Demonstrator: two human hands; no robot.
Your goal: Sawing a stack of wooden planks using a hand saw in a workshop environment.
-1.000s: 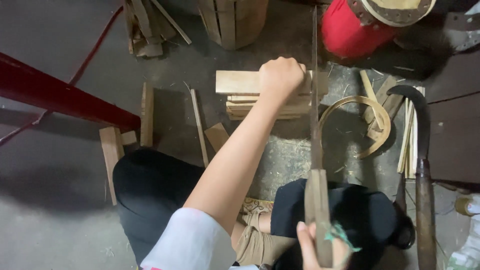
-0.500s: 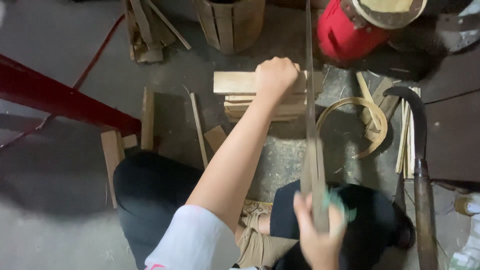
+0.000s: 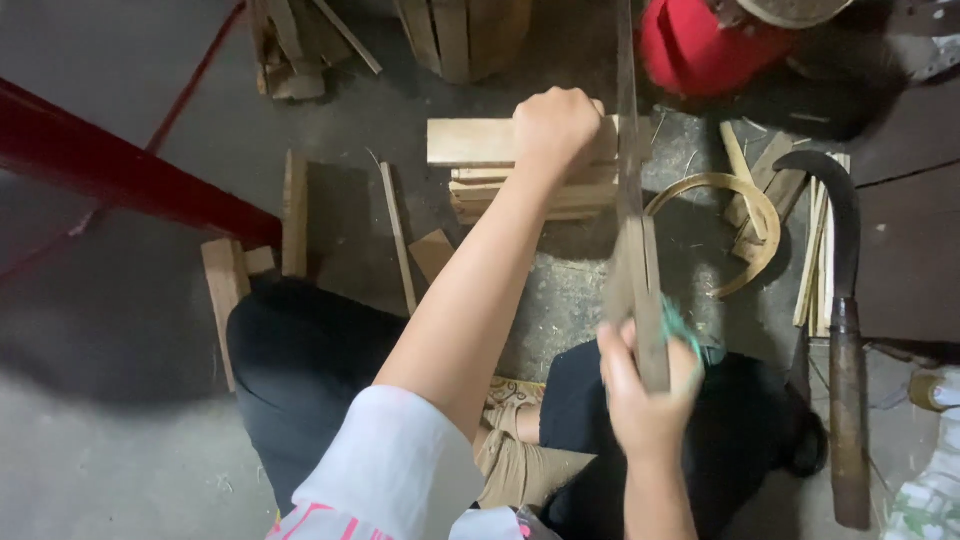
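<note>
My left hand (image 3: 556, 128) presses down in a fist on top of a stack of short wooden blocks (image 3: 470, 145) lying on the concrete floor. My right hand (image 3: 645, 385) grips the wooden handle of a long thin saw (image 3: 628, 120), whose blade runs away from me along the right end of the stack. A bit of green material shows at the handle by my fingers. My knees in dark trousers are below the blocks.
A curved sickle-like knife with a wooden handle (image 3: 845, 330) lies at right, beside thin bamboo strips (image 3: 812, 255) and a bamboo ring (image 3: 720, 225). A red container (image 3: 700, 45), a wooden barrel (image 3: 465, 35), a red metal bar (image 3: 120, 170) and scattered wood offcuts (image 3: 295, 210) surround me.
My right hand with the saw handle has moved forward and slightly left along the blade's line, and the handle looks blurred. My left hand has stayed on the blocks.
</note>
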